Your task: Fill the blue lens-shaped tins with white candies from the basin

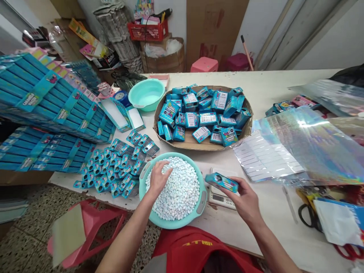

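Note:
My left hand (pixel 159 178) hovers over or touches the small pale candies (pixel 179 193) that fill a turquoise basin (pixel 203 189). Its thumb and fingers are apart, and I see nothing between them. Between the thumb and fingers of my right hand (pixel 248 201) is a small blue candy box (pixel 223 182), tilted, with a dark round hole showing on its upper face. The box is above a white kitchen scale (pixel 220 199), partly covering it. Left of the basin stand several rows of similar blue boxes (pixel 113 167) with round holes.
Beyond the basin, a cardboard tray (pixel 182 145) holds many blue boxes. An empty turquoise bowl (pixel 146 94) sits behind. Stacked blue packs (pixel 42 102) rise at left. Shiny plastic sheets (pixel 307 140) and black-handled scissors (pixel 308 217) lie at right. A red stool (pixel 93 227) stands below.

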Available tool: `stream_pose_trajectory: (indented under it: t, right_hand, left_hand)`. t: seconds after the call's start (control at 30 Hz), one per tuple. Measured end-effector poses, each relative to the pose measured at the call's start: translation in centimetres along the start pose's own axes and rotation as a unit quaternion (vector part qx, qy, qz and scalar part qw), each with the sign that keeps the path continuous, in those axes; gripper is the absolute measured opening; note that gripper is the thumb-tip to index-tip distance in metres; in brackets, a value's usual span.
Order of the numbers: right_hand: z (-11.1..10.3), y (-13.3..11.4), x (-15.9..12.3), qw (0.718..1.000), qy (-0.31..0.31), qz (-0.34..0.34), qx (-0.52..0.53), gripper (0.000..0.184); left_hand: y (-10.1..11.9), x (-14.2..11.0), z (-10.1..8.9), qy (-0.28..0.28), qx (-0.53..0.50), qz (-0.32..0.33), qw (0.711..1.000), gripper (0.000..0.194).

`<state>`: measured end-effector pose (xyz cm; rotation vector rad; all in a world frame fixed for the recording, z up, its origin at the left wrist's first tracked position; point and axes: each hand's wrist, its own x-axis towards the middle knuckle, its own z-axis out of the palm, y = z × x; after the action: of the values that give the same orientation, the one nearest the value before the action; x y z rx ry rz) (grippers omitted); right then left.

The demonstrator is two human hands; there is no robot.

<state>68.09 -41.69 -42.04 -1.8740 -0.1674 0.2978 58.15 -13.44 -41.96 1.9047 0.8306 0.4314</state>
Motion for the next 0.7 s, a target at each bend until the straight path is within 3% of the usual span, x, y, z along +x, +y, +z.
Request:
stream_pose_trajectory:
  t: [0.13,0.2,0.3,0.4,0.47,0.53,0.6,0.63,0.7]
  right_hand:
    - [-2.1,4.8,1.1,0.991,0.086,0.057,-0.081,0.051]
    - [-2.2,6.5,1.6,0.99,0.094,0.054,-0.09,0.055]
    - [-2.1,7.3,1.7,0.99,0.097,-0.002,-0.104,0.059]
    - [-2.1,5.8,0.7,0.973,0.151,-0.097,-0.148,0.064]
    - [-1.7,3.6,-0.5,0.964,0.189,-0.127,-0.138,0.06]
    - [-0.3,1.2,-1.4,0.982,0.157,-0.093,-0.054,0.05]
    - [2.0,-1.0,-1.7,0.994,0.038,-0.006,0.099,0.049]
    - [3.3,-1.9,-1.7,0.982,-0.029,0.037,0.185,0.055]
    - [5.8,-3.1,-1.5,0.942,-0.099,0.101,0.305,0.063]
  left_hand:
    - [2.7,7.2,1.6,0.067,0.088,0.138,0.984,0.032]
    - [4.1,12.1,2.8,0.052,0.175,0.191,0.964,0.041]
    - [5.2,18.7,4.0,-0.015,0.278,0.208,0.938,0.044]
    - [5.8,21.5,3.4,-0.067,0.308,0.222,0.923,0.036]
    - [6.5,20.3,2.3,-0.053,0.266,0.236,0.933,0.03]
    - [7.2,16.1,1.5,-0.015,0.172,0.225,0.959,0.028]
    - [7.6,9.5,1.6,0.008,0.048,0.183,0.982,0.031]
    - [7.7,5.7,2.0,0.0,-0.004,0.165,0.986,0.031]
    - [7.5,-1.2,3.2,-0.084,-0.044,0.16,0.983,0.03]
